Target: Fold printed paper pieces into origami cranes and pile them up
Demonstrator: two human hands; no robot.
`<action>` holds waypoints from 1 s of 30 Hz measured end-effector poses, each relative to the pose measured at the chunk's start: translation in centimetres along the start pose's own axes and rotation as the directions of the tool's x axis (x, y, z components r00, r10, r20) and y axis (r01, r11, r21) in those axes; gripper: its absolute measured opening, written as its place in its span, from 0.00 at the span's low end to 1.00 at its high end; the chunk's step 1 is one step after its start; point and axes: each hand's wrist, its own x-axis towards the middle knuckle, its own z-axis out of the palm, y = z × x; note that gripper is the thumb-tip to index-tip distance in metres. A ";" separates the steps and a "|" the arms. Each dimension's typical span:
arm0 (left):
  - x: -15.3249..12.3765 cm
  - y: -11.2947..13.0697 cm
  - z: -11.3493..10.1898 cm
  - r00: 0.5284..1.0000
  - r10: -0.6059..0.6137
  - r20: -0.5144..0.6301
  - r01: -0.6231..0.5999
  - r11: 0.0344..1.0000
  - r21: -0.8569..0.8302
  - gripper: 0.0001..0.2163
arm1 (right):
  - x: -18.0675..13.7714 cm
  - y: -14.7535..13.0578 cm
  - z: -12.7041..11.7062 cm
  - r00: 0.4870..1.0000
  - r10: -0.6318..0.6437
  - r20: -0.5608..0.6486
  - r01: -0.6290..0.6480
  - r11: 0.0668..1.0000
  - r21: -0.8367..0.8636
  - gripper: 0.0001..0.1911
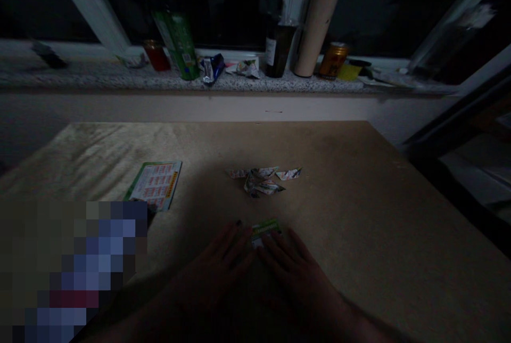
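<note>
A small green-and-white printed paper (266, 225) lies flat on the table between my hands. My left hand (223, 253) rests palm down with its fingers stretched out, the tips at the paper's left side. From the other side my right hand (293, 260) lies flat, its outstretched fingertips over the paper's lower right part. Just beyond are several folded strips of printed paper (259, 179), loosely heaped. A printed calendar sheet (156, 182) with a green edge lies farther left. Dim light hides detail on both hands.
The brown tabletop (359, 199) ends at a wall under a granite windowsill (239, 83). Along the sill stand a green bottle (181, 42), a red jar (157, 56), a dark cup with a straw (278, 50), a tall beige cylinder (319, 21) and a gold can (334, 60). A pixelated patch covers the lower left.
</note>
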 end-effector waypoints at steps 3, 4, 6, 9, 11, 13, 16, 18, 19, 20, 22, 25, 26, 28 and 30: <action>0.0 -0.1 0.4 0.999 0.016 -0.041 -0.017 1.000 -0.011 0.32 | -0.1 0.1 0.3 1.000 -0.002 -0.022 0.002 1.000 -0.003 0.33; 0.0 -0.2 0.4 0.999 0.013 -0.047 -0.013 1.000 -0.008 0.32 | -0.1 0.2 0.3 1.000 0.002 -0.027 -0.002 1.000 -0.004 0.33; 0.0 -0.1 0.4 0.999 0.012 -0.036 -0.012 1.000 -0.002 0.32 | -0.2 0.2 0.4 0.999 0.003 -0.038 -0.003 1.000 -0.007 0.31; 0.0 -0.1 0.4 1.000 -0.007 -0.020 0.007 1.000 0.004 0.30 | -0.3 0.3 0.3 0.998 0.005 -0.066 -0.007 0.999 -0.034 0.29; -0.1 -0.1 0.4 1.000 -0.016 -0.020 0.016 1.000 0.000 0.28 | -0.5 0.3 0.3 0.993 0.031 -0.113 -0.040 0.996 -0.078 0.28; -0.1 -0.1 0.4 1.000 -0.022 -0.018 0.022 1.000 -0.010 0.28 | -0.6 0.3 0.2 0.986 0.065 -0.156 -0.084 0.990 -0.115 0.27; 0.0 0.1 0.3 0.998 -0.055 0.006 0.055 0.998 -0.024 0.30 | -0.6 0.2 -0.1 0.983 0.083 -0.164 -0.105 0.986 -0.129 0.27; 0.1 0.3 0.1 0.996 -0.080 0.029 0.080 0.997 -0.022 0.31 | -0.6 0.2 -0.2 0.986 0.072 -0.154 -0.091 0.988 -0.121 0.28; 0.2 0.4 -0.1 0.995 -0.088 0.038 0.088 0.996 -0.017 0.31 | -0.5 0.3 -0.3 0.986 0.073 -0.152 -0.091 0.989 -0.116 0.28; 0.2 0.4 -0.3 0.994 -0.097 0.045 0.098 0.995 -0.012 0.30 | -0.5 0.4 -0.3 0.986 0.077 -0.151 -0.094 0.989 -0.113 0.28; 0.3 0.5 -0.7 0.993 -0.098 0.064 0.099 0.995 -0.016 0.30 | -0.7 0.7 -0.2 0.985 0.081 -0.155 -0.100 0.988 -0.117 0.27; 0.4 0.7 -1.4 0.989 -0.103 0.102 0.108 0.993 -0.040 0.33 | -1.1 1.0 0.1 0.982 0.071 -0.173 -0.098 0.983 -0.153 0.28; 0.4 0.7 -1.6 0.987 -0.111 0.118 0.117 0.992 -0.049 0.34 | -1.2 1.1 0.2 0.981 0.068 -0.183 -0.099 0.981 -0.167 0.28; 0.4 0.8 -1.7 0.983 -0.121 0.136 0.131 0.989 -0.069 0.35 | -1.4 1.3 0.2 0.977 0.069 -0.200 -0.105 0.978 -0.179 0.27; 0.4 0.9 -1.7 0.984 -0.125 0.126 0.136 0.988 -0.078 0.32 | -1.5 1.5 0.0 0.979 0.066 -0.193 -0.098 0.982 -0.162 0.27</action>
